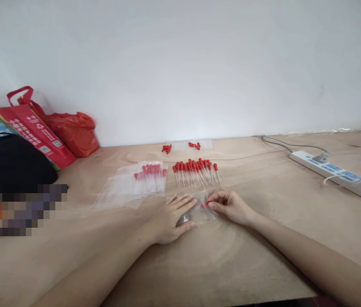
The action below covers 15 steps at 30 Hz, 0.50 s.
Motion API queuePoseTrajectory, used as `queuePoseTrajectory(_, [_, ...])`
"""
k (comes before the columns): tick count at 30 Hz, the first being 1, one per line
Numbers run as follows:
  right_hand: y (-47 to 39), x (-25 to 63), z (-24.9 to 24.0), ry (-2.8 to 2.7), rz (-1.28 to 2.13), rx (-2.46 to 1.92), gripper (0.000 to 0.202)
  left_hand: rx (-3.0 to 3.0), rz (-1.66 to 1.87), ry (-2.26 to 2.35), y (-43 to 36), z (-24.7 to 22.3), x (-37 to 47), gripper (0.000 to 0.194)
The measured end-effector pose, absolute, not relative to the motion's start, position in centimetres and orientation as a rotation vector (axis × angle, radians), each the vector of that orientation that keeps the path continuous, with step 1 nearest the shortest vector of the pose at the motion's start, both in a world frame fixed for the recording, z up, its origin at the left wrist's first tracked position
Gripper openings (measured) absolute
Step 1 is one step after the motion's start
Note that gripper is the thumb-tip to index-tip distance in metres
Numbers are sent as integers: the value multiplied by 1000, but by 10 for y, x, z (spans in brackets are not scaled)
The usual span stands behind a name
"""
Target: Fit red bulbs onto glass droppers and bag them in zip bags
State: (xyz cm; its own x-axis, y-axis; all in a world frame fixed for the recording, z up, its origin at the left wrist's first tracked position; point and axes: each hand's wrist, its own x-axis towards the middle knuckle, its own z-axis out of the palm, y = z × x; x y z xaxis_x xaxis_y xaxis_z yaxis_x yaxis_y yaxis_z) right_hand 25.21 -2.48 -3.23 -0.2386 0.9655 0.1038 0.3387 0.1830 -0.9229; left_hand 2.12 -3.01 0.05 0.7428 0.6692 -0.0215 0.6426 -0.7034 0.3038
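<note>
My left hand (175, 215) lies flat, fingers spread, on a clear plastic zip bag (201, 217) on the table. At the bag's right end my right hand (228, 206) pinches a dropper by its red bulb (205, 205). The dropper's tube is hard to make out and seems to lie at or within the bag. Just beyond my hands is a row of droppers (196, 170) with red bulbs and clear tubes, bulbs pointing away. Left of it, several red-bulbed droppers (151, 175) lie in or under translucent bags (116, 192).
Loose red bulbs (166, 148) and a flat bag (182, 145) lie near the wall. A white power strip (330, 170) with cables is at right. Red bags (74, 132) and a black drawstring bag (17, 164) stand at left, near a pixelated patch.
</note>
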Motion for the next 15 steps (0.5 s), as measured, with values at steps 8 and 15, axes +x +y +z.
queuePoseTrajectory(8, [-28, 242, -23, -1974, 1005, -1127, 26, 2655, 183, 1003, -28, -4, 21, 53])
queuePoseTrajectory(15, [-32, 246, -17, -2038, 1098, -1211, 17, 2481, 321, 1040, -28, 6, 15, 52])
